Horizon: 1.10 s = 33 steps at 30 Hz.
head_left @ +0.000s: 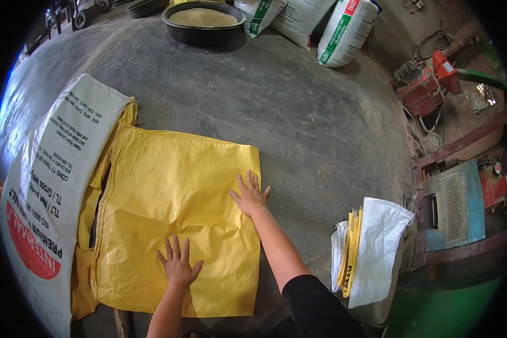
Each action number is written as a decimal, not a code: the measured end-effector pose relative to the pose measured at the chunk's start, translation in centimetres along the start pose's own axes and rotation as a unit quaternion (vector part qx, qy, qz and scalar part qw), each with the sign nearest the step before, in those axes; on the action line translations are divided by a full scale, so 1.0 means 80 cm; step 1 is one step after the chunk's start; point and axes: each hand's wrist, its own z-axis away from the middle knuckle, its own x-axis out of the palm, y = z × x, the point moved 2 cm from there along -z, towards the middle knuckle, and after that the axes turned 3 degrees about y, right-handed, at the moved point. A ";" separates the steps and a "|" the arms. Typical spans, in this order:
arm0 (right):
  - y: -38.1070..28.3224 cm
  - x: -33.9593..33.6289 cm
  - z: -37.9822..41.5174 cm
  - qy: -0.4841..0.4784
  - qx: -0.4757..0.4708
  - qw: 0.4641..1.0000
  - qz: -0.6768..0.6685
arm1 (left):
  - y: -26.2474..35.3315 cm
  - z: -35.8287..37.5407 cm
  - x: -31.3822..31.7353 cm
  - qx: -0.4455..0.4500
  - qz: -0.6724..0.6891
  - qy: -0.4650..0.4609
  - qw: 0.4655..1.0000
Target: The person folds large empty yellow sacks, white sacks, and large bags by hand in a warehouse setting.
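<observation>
A yellow woven sack [158,169] lies spread out before me, creased in places. My left hand [179,265] rests on its lower middle with the fingers spread. Near the sack's right edge, my right hand [250,195] lies flat, its fingers apart too. Neither hand grips anything. Along the left side is a white printed malt sack [56,163] with a red logo, next to more yellow sack material that partly shows beneath it.
Folded white and yellow sacks [377,248] lie at the right. A black basin [203,35] of pale grainy material stands at the back, beside several filled white bags [346,34]. Red machinery [425,90] and a blue vented housing [455,205] line the right side.
</observation>
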 end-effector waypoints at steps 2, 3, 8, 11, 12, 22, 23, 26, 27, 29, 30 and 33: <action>-0.001 -0.012 -0.022 0.007 0.010 1.000 0.008 | -0.001 -0.001 0.000 0.001 0.000 0.001 1.000; -0.001 -0.023 -0.031 -0.011 0.022 1.000 -0.002 | -0.002 -0.002 0.002 -0.002 0.002 0.001 1.000; 0.007 -0.062 -0.066 -0.067 0.068 0.993 -0.074 | -0.004 -0.002 0.000 0.007 -0.001 0.007 1.000; 0.010 -0.063 -0.062 0.069 0.022 0.992 -0.102 | -0.007 -0.002 0.004 0.011 -0.002 0.014 1.000; 0.015 -0.039 -0.061 0.062 0.019 0.993 -0.101 | -0.010 -0.001 0.005 0.005 -0.001 0.010 1.000; -0.025 -0.044 -0.015 0.028 0.021 0.999 0.023 | -0.011 -0.001 0.005 0.005 -0.025 0.019 0.999; -0.034 -0.047 -0.003 0.026 0.012 0.999 0.016 | -0.010 -0.001 0.004 0.009 -0.031 0.006 0.999; -0.045 -0.044 0.052 0.100 -0.152 0.982 -0.055 | -0.010 0.002 0.003 0.010 -0.047 -0.009 0.999; -0.042 -0.037 0.075 0.084 -0.200 0.975 -0.044 | -0.010 0.002 0.004 0.017 -0.053 -0.008 0.998; -0.023 -0.023 0.107 0.047 -0.237 0.970 -0.024 | -0.013 0.003 0.010 0.015 -0.060 -0.005 0.998; -0.011 -0.019 0.118 0.025 -0.226 0.974 -0.015 | -0.011 0.004 0.007 0.019 -0.064 -0.002 0.998; 0.024 -0.010 0.154 -0.007 -0.127 0.992 0.017 | -0.008 0.007 0.000 0.008 -0.054 -0.025 0.998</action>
